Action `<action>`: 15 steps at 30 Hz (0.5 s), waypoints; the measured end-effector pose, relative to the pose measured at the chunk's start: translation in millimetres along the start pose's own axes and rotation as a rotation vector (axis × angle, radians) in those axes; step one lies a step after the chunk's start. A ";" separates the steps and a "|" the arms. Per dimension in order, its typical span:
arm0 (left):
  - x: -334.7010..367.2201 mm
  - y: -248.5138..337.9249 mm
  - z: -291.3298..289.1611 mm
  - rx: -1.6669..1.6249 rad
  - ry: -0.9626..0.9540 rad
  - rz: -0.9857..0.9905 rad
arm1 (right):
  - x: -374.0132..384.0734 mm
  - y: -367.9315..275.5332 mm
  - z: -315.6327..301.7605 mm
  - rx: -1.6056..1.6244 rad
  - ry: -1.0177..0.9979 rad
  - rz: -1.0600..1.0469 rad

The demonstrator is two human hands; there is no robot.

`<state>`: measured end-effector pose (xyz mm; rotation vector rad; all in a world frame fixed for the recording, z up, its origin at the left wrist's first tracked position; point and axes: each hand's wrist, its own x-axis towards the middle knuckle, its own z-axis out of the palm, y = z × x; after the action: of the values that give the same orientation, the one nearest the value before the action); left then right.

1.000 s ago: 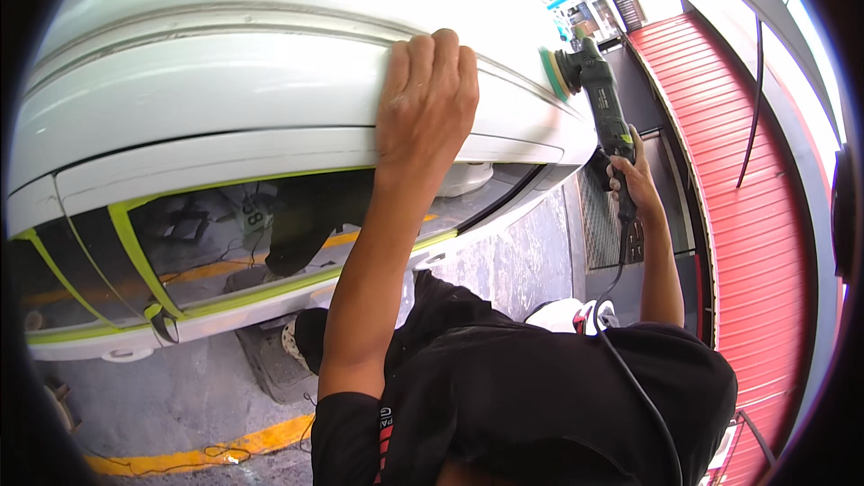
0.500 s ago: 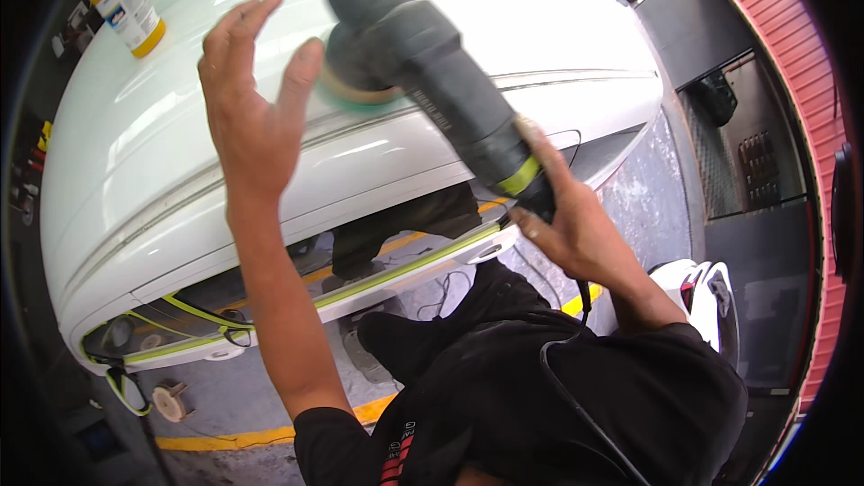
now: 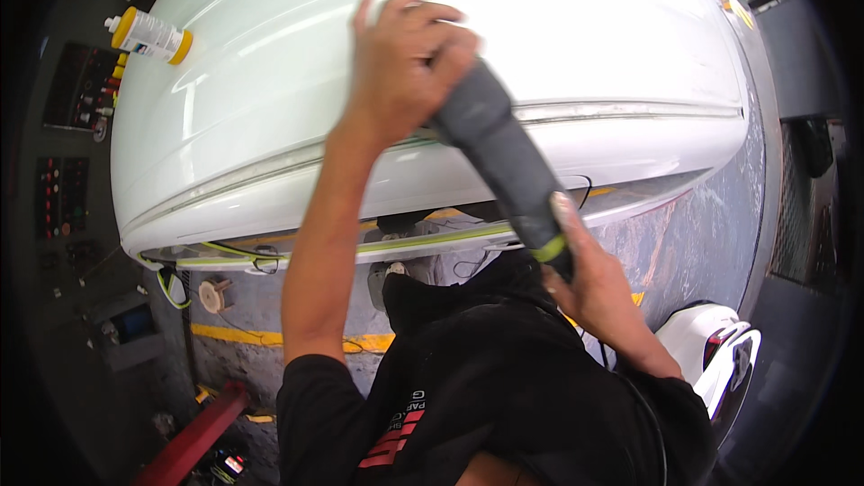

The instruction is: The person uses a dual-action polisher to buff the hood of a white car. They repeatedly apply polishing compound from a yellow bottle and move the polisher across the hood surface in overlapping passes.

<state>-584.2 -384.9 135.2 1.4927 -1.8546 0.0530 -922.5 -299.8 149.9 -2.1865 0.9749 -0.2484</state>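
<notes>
A dark grey and black power polisher [image 3: 508, 153] with a yellow-green band lies slantwise over the edge of a white car roof [image 3: 261, 81]. My left hand [image 3: 400, 67] is closed over its front head, fingers curled around the top. Round the rear end of the body, by the band, my right hand [image 3: 598, 297] is wrapped. The polishing pad is mostly hidden beneath the head and my left hand. On the roof to the far left stands a white bottle [image 3: 153, 36] with a yellow cap and base.
Yellow-green masking tape [image 3: 432, 238] runs along the car's side below the roof. A power cord [image 3: 661, 432] hangs by my right side. A red post [image 3: 198, 432] rises at lower left, near a round stool-like object [image 3: 214, 295]. Another white vehicle [image 3: 702, 342] is at right.
My left hand, spread in the air before, has come down and taken hold of the polisher's head. The view has shifted, and the polisher now appears lower and farther right.
</notes>
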 end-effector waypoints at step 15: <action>-63.2 -57.2 -72.1 0.032 0.116 -0.153 | 75.7 -40.8 32.8 0.222 -0.278 -0.131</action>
<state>-495.2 -317.7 129.0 1.6140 -1.6503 0.0947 -832.3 -317.4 145.8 -2.0159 0.6212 -0.1033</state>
